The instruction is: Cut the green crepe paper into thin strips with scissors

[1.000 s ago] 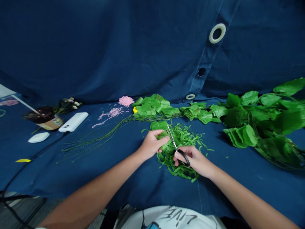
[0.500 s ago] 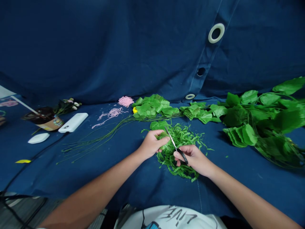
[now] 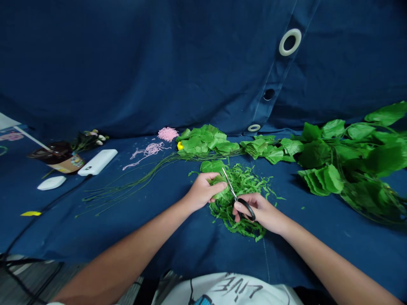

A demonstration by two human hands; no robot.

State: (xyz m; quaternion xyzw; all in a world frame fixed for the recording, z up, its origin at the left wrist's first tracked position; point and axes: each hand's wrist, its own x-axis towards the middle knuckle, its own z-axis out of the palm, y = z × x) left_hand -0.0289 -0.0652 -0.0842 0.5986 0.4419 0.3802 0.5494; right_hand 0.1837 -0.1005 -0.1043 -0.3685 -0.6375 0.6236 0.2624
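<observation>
My left hand (image 3: 205,190) pinches a green fabric leaf (image 3: 221,189) between thumb and fingers. In my right hand (image 3: 254,209) is a pair of scissors (image 3: 231,186) with black handles, the blades pointing up and away, close beside the leaf. Whether the blades touch the leaf I cannot tell. Beneath both hands spreads a pile of shredded green strips (image 3: 244,224). One more whole leaf (image 3: 212,165) lies just behind my left hand.
Stacked green leaves (image 3: 203,140) and long thin stems (image 3: 133,184) lie behind, leafy vines (image 3: 359,156) to the right. Pink threads (image 3: 149,151), a white power bank (image 3: 98,162) with a black cable (image 3: 51,205), and a dark drink cup (image 3: 62,157) with a straw are at left.
The scissors have shifted slightly right, away from the leaf, and their handles have turned a little. My left hand stays nearly still. Another person's fingers at the far left edge have left view.
</observation>
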